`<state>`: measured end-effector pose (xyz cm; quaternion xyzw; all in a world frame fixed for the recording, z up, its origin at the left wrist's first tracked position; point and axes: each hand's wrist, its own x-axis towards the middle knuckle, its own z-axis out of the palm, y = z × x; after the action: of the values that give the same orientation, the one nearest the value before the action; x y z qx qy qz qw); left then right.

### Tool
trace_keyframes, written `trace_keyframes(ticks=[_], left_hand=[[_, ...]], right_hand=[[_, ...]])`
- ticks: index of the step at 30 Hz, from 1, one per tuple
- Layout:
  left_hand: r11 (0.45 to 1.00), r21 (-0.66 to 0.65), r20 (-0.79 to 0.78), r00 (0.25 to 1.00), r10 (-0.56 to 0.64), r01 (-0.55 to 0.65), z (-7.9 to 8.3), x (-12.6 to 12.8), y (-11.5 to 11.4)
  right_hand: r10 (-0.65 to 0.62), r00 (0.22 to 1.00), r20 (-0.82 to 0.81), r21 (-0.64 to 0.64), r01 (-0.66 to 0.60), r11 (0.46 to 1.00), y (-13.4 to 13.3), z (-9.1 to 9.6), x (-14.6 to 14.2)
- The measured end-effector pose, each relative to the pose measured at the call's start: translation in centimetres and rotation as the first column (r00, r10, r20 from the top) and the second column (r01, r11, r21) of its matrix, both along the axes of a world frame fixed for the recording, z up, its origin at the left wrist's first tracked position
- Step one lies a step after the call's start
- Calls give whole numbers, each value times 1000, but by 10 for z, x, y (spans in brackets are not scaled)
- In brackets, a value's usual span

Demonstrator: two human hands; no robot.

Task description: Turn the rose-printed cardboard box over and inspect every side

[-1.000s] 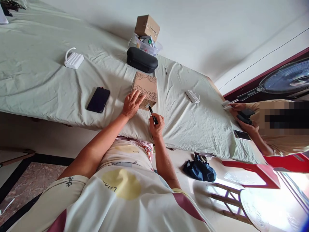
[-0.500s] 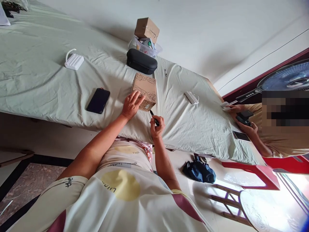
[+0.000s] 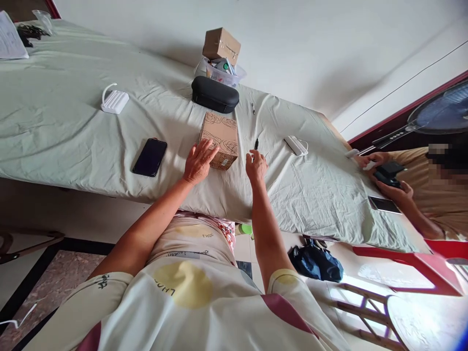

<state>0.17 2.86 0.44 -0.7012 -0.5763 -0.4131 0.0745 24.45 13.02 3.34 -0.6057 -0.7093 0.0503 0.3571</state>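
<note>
A brown cardboard box (image 3: 221, 134) with dark line patterns stands on the cloth in front of me. My left hand (image 3: 197, 161) lies on its near left part, fingers stretched and spread over the edge. To the right of the box, my right hand (image 3: 257, 165) is low over the cloth. A black pen (image 3: 256, 144) points away from its fingertips, its rear part hidden by the fingers. Left of the box lies a dark-screened phone (image 3: 149, 157). Right of my right hand lies a white device with a loop (image 3: 297, 146).
Behind the box are a black case (image 3: 215, 94), a clear plastic bin (image 3: 236, 75) and another carton (image 3: 221, 44). A white block with a curved strap (image 3: 115, 102) sits on the left. At the right end, a person (image 3: 420, 190) holds a dark device near a phone (image 3: 383, 204).
My right hand has moved right and forward with the pen, away from the box's near corner. The left hand stays on the box. The view has shifted slightly.
</note>
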Motion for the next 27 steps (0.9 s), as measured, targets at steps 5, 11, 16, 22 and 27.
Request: trace_keyframes(ticks=[5,11,16,22,27], left_hand=[[986,-50,87,983,163,-160,7,-6,-11],[915,-99,123,908,400,-390,25,-47,-48],[634,-354,-6,679,734,-688,43,-108,-91],[511,-503,-183,664,725,-697,32,-117,-114],[489,-519,-213,660,721,-701,28,-108,-104]], right_hand=[[-92,976,197,-126,119,985,17,-29,5],[-40,989,140,-89,53,995,13,-40,5],[-79,996,-35,-78,76,994,11,-23,6],[240,969,-50,-7,-241,971,-15,-22,-8],[425,896,124,-73,-419,905,-35,-20,-25]])
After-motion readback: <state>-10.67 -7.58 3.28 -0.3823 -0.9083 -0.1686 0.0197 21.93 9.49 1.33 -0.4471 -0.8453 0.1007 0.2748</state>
